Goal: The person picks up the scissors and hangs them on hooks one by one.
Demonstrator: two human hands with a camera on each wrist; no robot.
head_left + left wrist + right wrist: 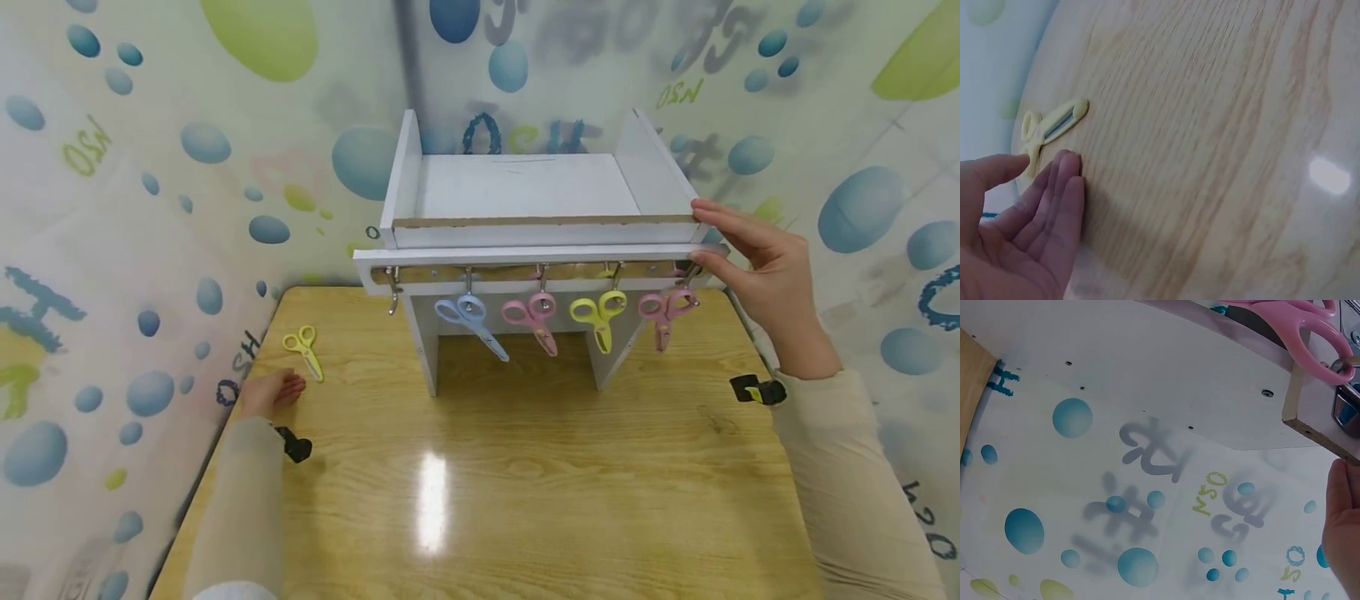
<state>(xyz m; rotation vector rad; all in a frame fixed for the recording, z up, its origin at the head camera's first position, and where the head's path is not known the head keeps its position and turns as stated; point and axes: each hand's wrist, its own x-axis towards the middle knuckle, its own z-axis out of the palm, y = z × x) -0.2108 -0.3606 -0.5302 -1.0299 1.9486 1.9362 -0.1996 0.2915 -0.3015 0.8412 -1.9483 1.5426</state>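
Observation:
Yellow scissors (302, 350) lie on the table at the left, blades angled toward the front. Just in front of them is my left hand (270, 393), palm turned inward, fingers fairly straight and holding nothing. In the left wrist view its thumb and fingertips come close to the scissors' handles (1032, 140). My right hand (768, 271) holds the right end of a white shelf (525, 254), fingers at the upper corner and thumb lower by the hook rail. Blue scissors (472, 321), pink scissors (534, 317), more yellow scissors (600, 317) and another pink pair (663, 312) hang from its hooks.
The leftmost metal hook (392, 292) carries no scissors. The shelf stands on side legs (422, 346) at the back of the wooden table (525, 500). Patterned walls (225, 183) enclose the back and sides.

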